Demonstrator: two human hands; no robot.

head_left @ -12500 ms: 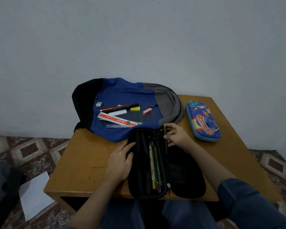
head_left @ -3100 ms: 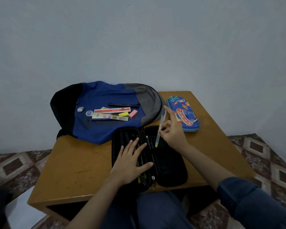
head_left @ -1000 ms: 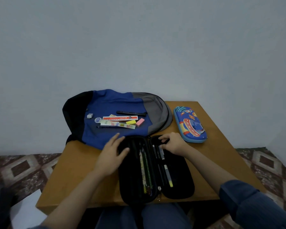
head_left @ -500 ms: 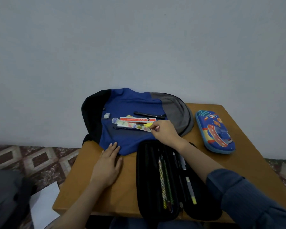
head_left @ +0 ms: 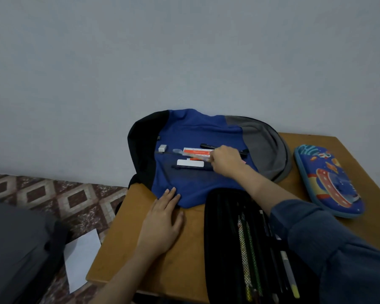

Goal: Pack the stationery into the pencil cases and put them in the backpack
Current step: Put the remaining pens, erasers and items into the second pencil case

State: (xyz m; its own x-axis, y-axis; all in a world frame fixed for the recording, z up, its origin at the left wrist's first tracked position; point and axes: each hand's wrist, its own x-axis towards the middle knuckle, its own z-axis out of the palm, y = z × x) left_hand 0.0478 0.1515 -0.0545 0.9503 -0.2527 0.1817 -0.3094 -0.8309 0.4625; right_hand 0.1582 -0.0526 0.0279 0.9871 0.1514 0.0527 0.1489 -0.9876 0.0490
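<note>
**Now at the backpack: right hand (head_left: 225, 160) on loose stationery**

Right now the backpack (head_left: 198, 183), which is blue, black and grey, lies flat at the far left of the tabletop (head_left: 127, 249), against the wall. Loose stationery sits on its blue panel: a small white eraser (head_left: 162, 147), a red-and-white box (head_left: 195, 152), a black pen (head_left: 206, 146), a long white eraser (head_left: 190, 163) and a dark pen (head_left: 191, 168). The print on the red-and-white box is too blurred to read.

The right hand reaches over the backpack with its fingers curled and appears to pinch one end of a clear ruler (head_left: 177, 151), which is smeared by motion. The left hand (head_left: 162, 222) lies flat on the tabletop, fingers straight, with its fingertips touching the backpack's near edge.

A black pencil case (head_left: 217, 216) lies unzipped at the near edge. It holds pencils (head_left: 245, 242) in its left half and a yellow-tipped pen (head_left: 291, 275) in its right half. A blue pencil case (head_left: 329, 181), closed and printed with a cartoon rocket, lies along the right edge. The lettering at its far end cannot be read.

On the tiled floor (head_left: 79, 198) to the left lies a white sheet of paper (head_left: 81, 260).
</note>
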